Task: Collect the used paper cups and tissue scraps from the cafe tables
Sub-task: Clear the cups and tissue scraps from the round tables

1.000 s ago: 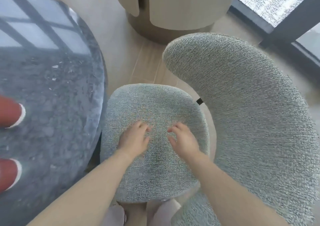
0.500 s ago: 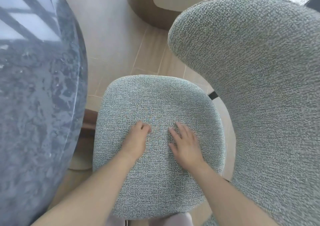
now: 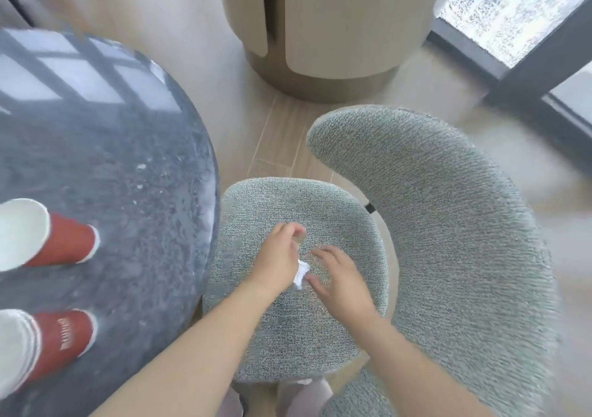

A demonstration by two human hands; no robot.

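Both my hands are over the grey-green chair seat (image 3: 288,336). My left hand (image 3: 280,256) has its fingers curled, and a small white tissue scrap (image 3: 301,275) sticks out from under its palm. My right hand (image 3: 341,280) hovers just right of the scrap, fingers spread and relaxed, thumb close to the tissue. Two red paper cups sit at the left edge of the dark marble table (image 3: 112,160). The upper cup (image 3: 67,240) shows its white inside. The lower cup (image 3: 62,336) carries white lettering.
The chair's curved grey-green backrest (image 3: 448,224) wraps round the seat on the right. A beige round base (image 3: 320,32) stands on the wooden floor beyond the chair. A dark window frame (image 3: 528,64) runs along the far right.
The view has swung back left and the two red cups show again. My left hand has curled its fingers and a white tissue scrap now shows under it.
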